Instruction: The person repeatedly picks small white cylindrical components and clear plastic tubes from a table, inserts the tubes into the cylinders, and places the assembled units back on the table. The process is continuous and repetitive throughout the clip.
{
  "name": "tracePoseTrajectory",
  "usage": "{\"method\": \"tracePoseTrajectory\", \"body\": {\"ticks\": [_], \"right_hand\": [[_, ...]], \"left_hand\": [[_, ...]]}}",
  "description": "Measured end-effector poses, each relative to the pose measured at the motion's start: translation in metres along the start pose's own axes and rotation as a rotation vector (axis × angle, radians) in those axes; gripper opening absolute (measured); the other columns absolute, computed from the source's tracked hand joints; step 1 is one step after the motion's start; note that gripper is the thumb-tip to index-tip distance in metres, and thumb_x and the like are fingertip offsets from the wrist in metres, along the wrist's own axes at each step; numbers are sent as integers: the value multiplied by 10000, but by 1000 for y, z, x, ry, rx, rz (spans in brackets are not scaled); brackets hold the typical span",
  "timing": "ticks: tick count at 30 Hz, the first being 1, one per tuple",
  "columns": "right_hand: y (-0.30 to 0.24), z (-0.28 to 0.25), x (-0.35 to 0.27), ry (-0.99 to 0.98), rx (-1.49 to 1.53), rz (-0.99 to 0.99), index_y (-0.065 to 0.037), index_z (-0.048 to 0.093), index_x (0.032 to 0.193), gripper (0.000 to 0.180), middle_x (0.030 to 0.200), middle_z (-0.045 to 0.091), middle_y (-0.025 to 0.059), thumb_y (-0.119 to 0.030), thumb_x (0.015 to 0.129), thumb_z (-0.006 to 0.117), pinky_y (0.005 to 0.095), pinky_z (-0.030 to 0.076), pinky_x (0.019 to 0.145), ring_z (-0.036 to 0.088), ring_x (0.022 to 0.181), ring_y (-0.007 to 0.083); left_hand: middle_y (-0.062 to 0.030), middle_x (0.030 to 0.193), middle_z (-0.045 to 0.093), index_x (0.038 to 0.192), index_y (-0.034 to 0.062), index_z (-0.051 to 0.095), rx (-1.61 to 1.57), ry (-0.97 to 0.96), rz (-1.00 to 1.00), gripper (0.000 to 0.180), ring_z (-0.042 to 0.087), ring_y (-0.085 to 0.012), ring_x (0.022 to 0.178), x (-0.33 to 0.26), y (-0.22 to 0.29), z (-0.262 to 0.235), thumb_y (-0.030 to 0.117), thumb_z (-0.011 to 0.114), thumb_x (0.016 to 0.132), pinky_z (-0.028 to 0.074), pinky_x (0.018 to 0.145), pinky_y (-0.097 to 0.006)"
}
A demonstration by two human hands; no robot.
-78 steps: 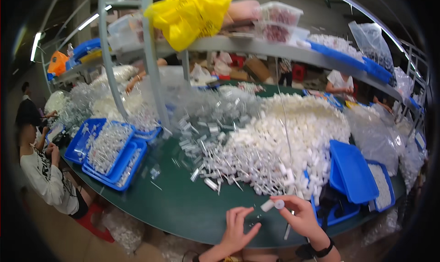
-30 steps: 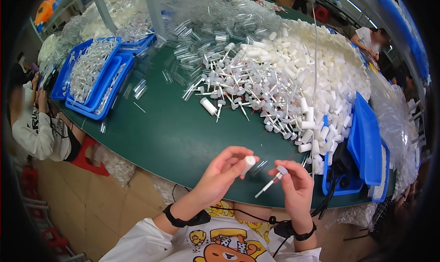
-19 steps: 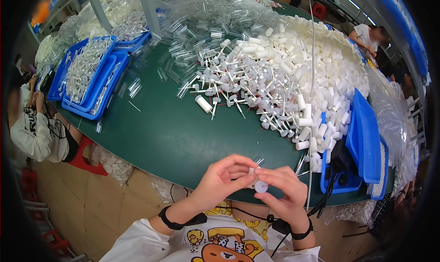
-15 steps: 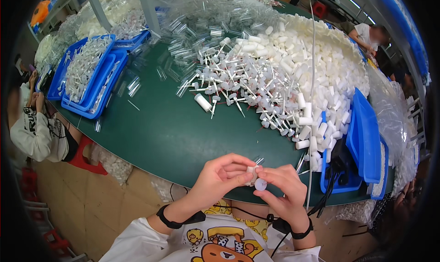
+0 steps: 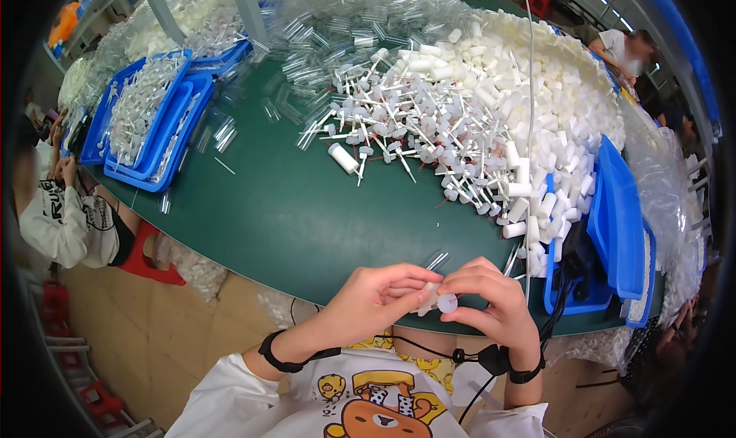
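Close together over the table's near edge, my two hands work on small parts. My left hand is closed on a small whitish cylinder, mostly covered by the fingers. My right hand pinches between thumb and forefinger a pale round cap, its flat disc face showing against the cylinder's end. Whether the two are joined cannot be made out. Just beyond my fingertips are some clear tubes. Farther off lies a heap of disc-headed white sticks, with one white cylinder apart at its left edge.
White cylinders are piled at the right of the green table, clear tubes at the back. Blue trays stand left and right. A white cord hangs in front. Other people sit at left and far right.
My hands have shifted slightly right in the picture, along with a small shift of the whole view. The right thumb and forefinger now close round the cap's edge.
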State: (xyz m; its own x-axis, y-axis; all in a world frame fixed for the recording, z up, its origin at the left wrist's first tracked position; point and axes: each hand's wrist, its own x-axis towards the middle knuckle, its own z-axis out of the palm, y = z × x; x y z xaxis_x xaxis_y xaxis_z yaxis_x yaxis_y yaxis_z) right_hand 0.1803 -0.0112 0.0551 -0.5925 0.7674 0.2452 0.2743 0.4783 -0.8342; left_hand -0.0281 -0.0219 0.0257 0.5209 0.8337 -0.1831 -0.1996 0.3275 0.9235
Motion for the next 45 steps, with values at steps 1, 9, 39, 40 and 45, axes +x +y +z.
{"method": "tracePoseTrajectory", "body": {"ticks": [1,9,39,40,45], "right_hand": [[0,0,1,1,-9,-4,-31,625,972,292,957,646,71,-70,703,731,319,447,761,591,841,232],[-1,17,1,241,-85,215,-27,639,867,228,744,586,56,-74,678,758,278,437,639,550,700,170],[-5,31,-52,289,360,522,9,585,1096,437,949,626,67,-20,695,755,242,419,769,538,890,107],[-5,28,-54,329,339,551,17,589,1089,427,933,633,71,-12,694,749,232,417,742,539,867,101],[1,13,-67,564,529,605,42,577,1052,292,951,636,113,91,768,625,226,441,735,568,872,118]], "left_hand": [[-130,1064,625,1152,-48,544,14,-5,-4,275,602,-173,1004,0,1,0,-6,550,880,490,874,-266],[-135,1063,629,1174,-42,520,101,59,70,313,607,-174,1006,1,1,5,15,578,872,509,831,-267],[-45,977,456,914,55,694,439,170,338,216,501,-157,879,5,-33,31,79,755,709,455,782,-282],[-50,977,454,944,55,686,566,186,384,250,490,-162,858,8,-31,30,92,756,707,448,759,-282],[-78,979,457,1165,66,561,1149,433,450,533,448,-226,829,20,-32,25,187,766,687,409,690,-317]]}}
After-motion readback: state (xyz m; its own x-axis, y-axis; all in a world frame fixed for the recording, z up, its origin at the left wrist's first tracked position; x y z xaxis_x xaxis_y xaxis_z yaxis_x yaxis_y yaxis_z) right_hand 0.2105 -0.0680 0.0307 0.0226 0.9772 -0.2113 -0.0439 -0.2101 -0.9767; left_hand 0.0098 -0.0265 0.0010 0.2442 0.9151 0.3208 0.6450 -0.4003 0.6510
